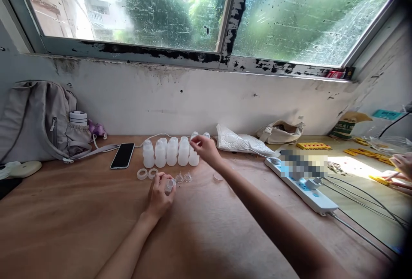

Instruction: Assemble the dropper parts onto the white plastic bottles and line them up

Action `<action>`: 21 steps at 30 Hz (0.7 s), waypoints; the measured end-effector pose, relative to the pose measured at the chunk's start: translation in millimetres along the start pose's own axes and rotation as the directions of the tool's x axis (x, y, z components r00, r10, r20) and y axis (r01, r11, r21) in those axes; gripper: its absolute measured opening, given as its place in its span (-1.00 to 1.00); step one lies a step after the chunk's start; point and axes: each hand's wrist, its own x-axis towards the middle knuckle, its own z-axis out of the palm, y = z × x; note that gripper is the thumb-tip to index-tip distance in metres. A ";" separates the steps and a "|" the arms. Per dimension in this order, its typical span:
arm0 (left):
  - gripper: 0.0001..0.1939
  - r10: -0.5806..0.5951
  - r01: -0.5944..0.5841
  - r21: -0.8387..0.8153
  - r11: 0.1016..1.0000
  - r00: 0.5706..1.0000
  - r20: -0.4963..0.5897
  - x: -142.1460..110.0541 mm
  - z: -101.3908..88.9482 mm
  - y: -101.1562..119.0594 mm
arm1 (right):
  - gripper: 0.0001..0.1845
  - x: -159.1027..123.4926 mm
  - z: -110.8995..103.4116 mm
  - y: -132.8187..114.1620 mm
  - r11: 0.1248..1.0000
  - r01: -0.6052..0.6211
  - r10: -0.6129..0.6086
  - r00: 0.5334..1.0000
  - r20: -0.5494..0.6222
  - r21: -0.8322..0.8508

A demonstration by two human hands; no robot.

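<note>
My left hand (160, 197) is closed around a small translucent plastic piece (170, 185), low over the wooden table. Just above the right end of a row of frosted white bottles (172, 152), my right hand (206, 149) has its fingers pinched together. Whether it grips a bottle's top or something small is hidden. Two white rings (142, 174) lie left of my left hand, one partly beside its fingers. On its right sit two clear plastic pieces (183, 177) with thin pointed tops. A clear ring-like piece (218, 177) lies under my right forearm.
Behind the hands are a phone (122, 156), a grey backpack (41, 120) and a white padded bag (240, 139). A power strip (302, 186) with cables lies right. Another person's hand (402, 165) is at the far right, near yellow pieces (370, 156). A window wall bounds the back.
</note>
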 end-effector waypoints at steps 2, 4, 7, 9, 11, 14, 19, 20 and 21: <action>-0.84 -0.028 0.028 0.000 1.000 0.999 -0.025 1.7 0.5 -1.6 | -0.82 37.3 -7.8 -8.2 0.982 -0.093 0.114 0.986 0.121 -0.161; -0.85 -0.060 0.059 -0.032 0.998 0.998 -0.027 3.4 0.0 -2.9 | -0.79 68.3 -7.5 -13.7 0.967 -0.128 0.168 0.970 0.175 -0.219; -0.87 -0.141 0.138 -0.090 0.986 0.989 -0.031 5.5 -2.0 -5.6 | -0.78 101.4 5.9 -16.4 0.929 -0.181 0.265 0.934 0.240 -0.322; -0.89 -0.214 0.207 -0.125 0.970 0.976 -0.039 6.3 -2.9 -8.1 | -0.78 115.4 19.5 -16.1 0.897 -0.207 0.331 0.900 0.284 -0.391; -0.89 -0.277 0.266 -0.172 0.948 0.960 -0.042 6.6 -3.0 -10.4 | -0.75 124.4 33.2 -15.3 0.862 -0.223 0.394 0.860 0.324 -0.455; -0.88 -0.331 0.311 -0.246 0.918 0.943 -0.044 6.7 -1.9 -12.2 | -0.65 131.9 49.0 -14.2 0.809 -0.238 0.474 0.806 0.356 -0.538; -0.86 -0.349 0.325 -0.285 0.902 0.936 -0.039 7.0 -0.1 -12.6 | -0.56 138.8 61.4 -11.5 0.738 -0.238 0.547 0.758 0.354 -0.631; -0.86 -0.352 0.327 -0.291 0.899 0.935 -0.038 7.0 0.0 -12.7 | -0.56 139.6 62.7 -10.6 0.732 -0.233 0.550 0.757 0.352 -0.640; -0.86 -0.356 0.330 -0.297 0.896 0.934 -0.037 7.1 0.0 -12.9 | -0.56 140.1 63.6 -9.4 0.729 -0.228 0.547 0.761 0.350 -0.645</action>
